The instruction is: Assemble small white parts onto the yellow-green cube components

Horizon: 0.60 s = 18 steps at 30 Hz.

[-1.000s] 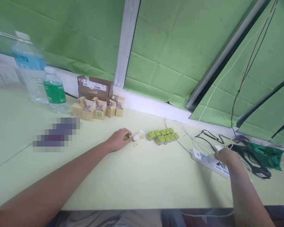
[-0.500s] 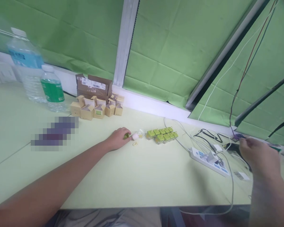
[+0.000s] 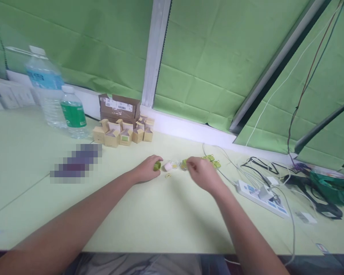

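Observation:
My left hand (image 3: 145, 170) rests on the table, its fingers closed around a small green case (image 3: 157, 166). Just right of it lie a pale pink rounded piece (image 3: 168, 166) and a clear plastic piece (image 3: 174, 165) with a bit of yellow. A thin yellow ring (image 3: 167, 175) lies in front of them. My right hand (image 3: 203, 172) is over the rows of small green cases (image 3: 216, 164), covering many of them. Its fingers are curled together, and whatever they hold, if anything, is too small or hidden to make out.
Several opened small cartons (image 3: 111, 138) stand before a brown cardboard box (image 3: 119, 109). Two water bottles (image 3: 73, 118) are at the back left. On the right lie a power strip (image 3: 260, 198), tangled cables, a black handheld device (image 3: 326, 208) and a green plastic bag (image 3: 332, 187).
My right hand has come from the far right, by the black device, leftward to the green cases. My left hand keeps hold of its green case. The view has shifted slightly.

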Each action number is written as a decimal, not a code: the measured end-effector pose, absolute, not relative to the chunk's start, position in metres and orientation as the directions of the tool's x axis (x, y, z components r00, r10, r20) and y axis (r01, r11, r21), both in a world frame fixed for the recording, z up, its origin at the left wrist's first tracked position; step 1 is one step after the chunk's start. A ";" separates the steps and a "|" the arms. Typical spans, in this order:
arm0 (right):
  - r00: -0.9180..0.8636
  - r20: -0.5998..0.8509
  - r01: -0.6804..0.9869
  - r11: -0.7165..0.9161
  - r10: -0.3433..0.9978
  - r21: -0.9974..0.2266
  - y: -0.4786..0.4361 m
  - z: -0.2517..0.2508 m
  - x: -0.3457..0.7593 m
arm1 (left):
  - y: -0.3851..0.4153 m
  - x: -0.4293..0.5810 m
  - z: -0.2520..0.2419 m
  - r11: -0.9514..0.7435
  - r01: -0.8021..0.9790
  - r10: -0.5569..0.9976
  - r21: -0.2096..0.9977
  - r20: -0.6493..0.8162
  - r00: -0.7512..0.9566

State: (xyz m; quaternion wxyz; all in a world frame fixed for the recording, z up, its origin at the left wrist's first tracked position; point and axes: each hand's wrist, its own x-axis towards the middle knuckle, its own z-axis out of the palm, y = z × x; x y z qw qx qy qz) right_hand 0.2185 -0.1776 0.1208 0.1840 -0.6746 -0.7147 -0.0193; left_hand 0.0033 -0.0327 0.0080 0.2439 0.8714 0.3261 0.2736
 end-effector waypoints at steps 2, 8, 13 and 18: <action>-0.045 0.294 0.981 0.099 0.955 -0.168 -0.154 0.099 0.193 | -0.032 0.002 0.009 -0.668 0.429 0.705 0.608 0.331 0.628; -0.164 0.380 0.970 0.218 0.910 -0.104 -0.125 0.035 0.182 | -0.028 0.003 0.007 -0.678 0.396 0.689 0.619 0.350 0.634; -0.202 0.378 0.946 0.280 0.904 -0.166 -0.124 0.025 0.194 | -0.025 0.004 0.002 -0.669 0.385 0.691 0.635 0.342 0.637; -0.196 0.375 0.928 0.294 0.906 -0.227 -0.122 0.026 0.191 | -0.023 0.004 0.001 -0.675 0.378 0.688 0.634 0.357 0.632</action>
